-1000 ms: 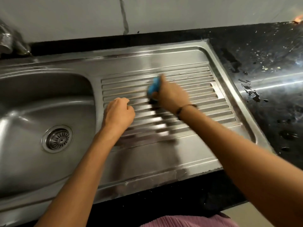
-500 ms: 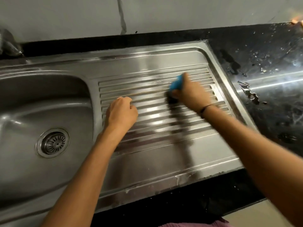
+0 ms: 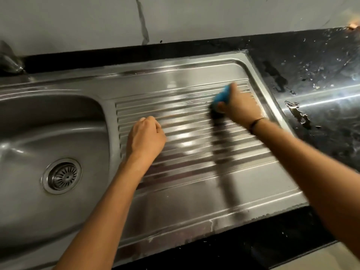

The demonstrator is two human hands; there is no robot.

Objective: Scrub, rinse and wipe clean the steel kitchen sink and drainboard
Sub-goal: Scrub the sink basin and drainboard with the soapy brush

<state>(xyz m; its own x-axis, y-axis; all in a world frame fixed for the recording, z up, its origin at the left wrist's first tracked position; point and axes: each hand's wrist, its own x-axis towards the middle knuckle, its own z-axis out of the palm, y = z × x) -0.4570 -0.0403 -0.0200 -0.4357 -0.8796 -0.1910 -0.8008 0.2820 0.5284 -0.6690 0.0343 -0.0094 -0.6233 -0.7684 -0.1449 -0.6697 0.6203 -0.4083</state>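
A blue, dark-bottomed scrubber [image 3: 222, 97] is being gripped in the right hand's [image 3: 240, 108] curled fingers at two o'clock on the ribbed steel drainboard [image 3: 194, 137], while the left hand [image 3: 145, 140] is being rested there, fisted and holding nothing.

No text, label or number can be read anywhere.

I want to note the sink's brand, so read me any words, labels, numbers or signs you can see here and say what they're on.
None: no readable text in this view.
The drainboard, the sink bowl and the drain strainer show no stamp or logo.
The blue scrubber in the right hand is blurred; no label shows.
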